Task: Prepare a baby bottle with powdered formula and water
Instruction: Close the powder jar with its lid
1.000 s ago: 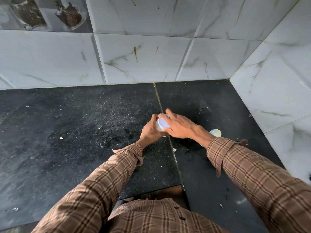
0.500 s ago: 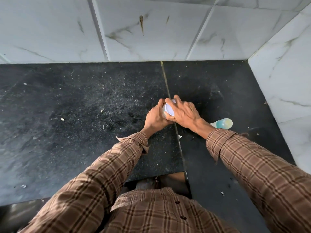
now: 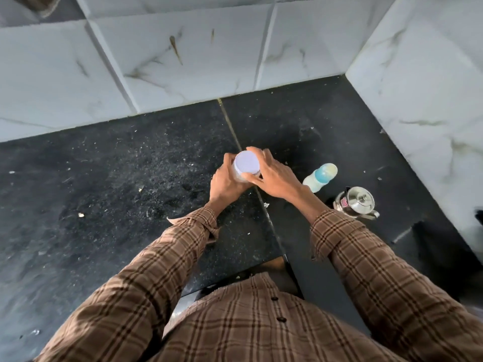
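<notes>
Both hands grasp the jar (image 3: 245, 167): left hand (image 3: 226, 182) around its body, right hand (image 3: 274, 175) on the lid (image 3: 246, 162). The baby bottle (image 3: 320, 176) stands at three o'clock. A jerked lid could scatter powder across the counter (image 3: 117, 194).

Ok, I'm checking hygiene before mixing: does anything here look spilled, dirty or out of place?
Yes: the black counter is strewn with pale crumbs and specks around the work spot. The baby bottle and steel kettle stand upright, and nothing looks spilled.

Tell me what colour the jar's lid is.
Pale lavender lid, seen in the head view.
</notes>
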